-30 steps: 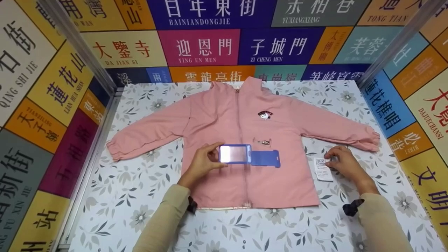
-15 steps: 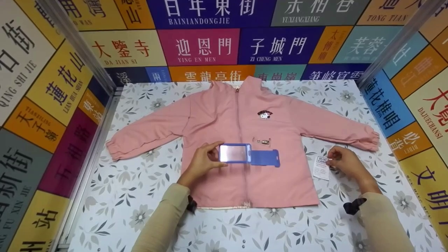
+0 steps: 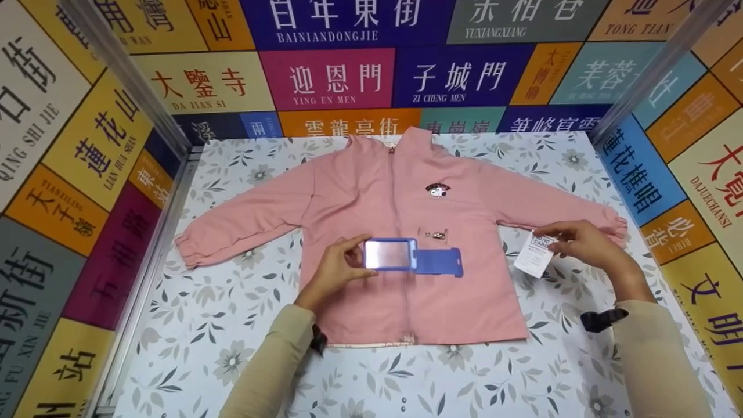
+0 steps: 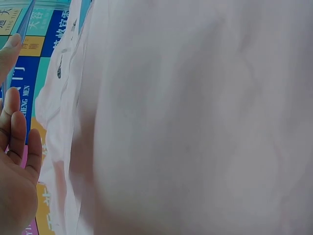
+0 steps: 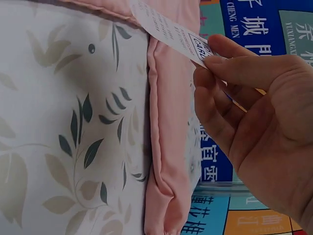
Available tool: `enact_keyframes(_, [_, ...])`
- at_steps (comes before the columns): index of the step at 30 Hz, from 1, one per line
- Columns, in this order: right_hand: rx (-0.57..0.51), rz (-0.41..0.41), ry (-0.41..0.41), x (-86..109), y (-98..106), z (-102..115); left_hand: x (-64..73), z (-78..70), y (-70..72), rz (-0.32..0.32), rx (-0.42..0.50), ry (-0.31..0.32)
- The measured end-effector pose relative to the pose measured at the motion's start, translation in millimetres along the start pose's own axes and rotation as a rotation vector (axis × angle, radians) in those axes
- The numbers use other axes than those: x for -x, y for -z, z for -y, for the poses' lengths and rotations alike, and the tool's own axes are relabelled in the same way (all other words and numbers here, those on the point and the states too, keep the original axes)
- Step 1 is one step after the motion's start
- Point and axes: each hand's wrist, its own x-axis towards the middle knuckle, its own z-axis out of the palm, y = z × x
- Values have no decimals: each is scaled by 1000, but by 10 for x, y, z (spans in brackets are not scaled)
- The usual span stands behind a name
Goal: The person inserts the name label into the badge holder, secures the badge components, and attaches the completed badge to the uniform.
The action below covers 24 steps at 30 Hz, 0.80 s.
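Note:
My left hand (image 3: 336,268) pinches the left end of a blue card holder (image 3: 390,255) with a clear window; its blue flap (image 3: 439,262) is folded out to the right. The holder is above the front of a pink jacket (image 3: 360,203). At the right, my right hand (image 3: 583,247) pinches the upper corner of a white printed card (image 3: 533,259), raised over the table beside the jacket's hem side. In the right wrist view the thumb and index finger grip the card (image 5: 168,32) by its lettered end.
The jacket lies spread with both sleeves out on a white table (image 3: 203,307) with a leaf pattern. It has a front zipper (image 3: 396,197) and a small dog-like patch (image 3: 437,190). Walls with coloured sign panels (image 3: 328,78) enclose the table on the back and sides.
My right hand has picked the white card up off the table and lifted it, tilting it. My left hand holds the card holder in the same place.

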Motion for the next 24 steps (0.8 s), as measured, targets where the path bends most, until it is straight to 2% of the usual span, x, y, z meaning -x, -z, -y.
enact_keyframes(3, [-39, -37, 6, -37, -55, 75, -4, -1, -8, -6, 11, -1])
enact_keyframes(5, [-107, -69, 17, -77, -134, 115, -12, 0, -13, -8, 19, -7])
enact_keyframes(9, [-328, -134, 24, -175, -383, 213, -32, -9, -18, 8, 30, -5])
enact_keyframes(14, [-583, -215, 12, -341, -799, 383, -49, -15, -24, 14, 38, -1])
enact_keyframes(19, [-707, -276, 7, -484, -1169, 601, -81, -18, -39, 17, 32, -3])
enact_keyframes(24, [-730, -255, 10, -560, -1394, 798, -106, -8, -52, 20, 23, -1])
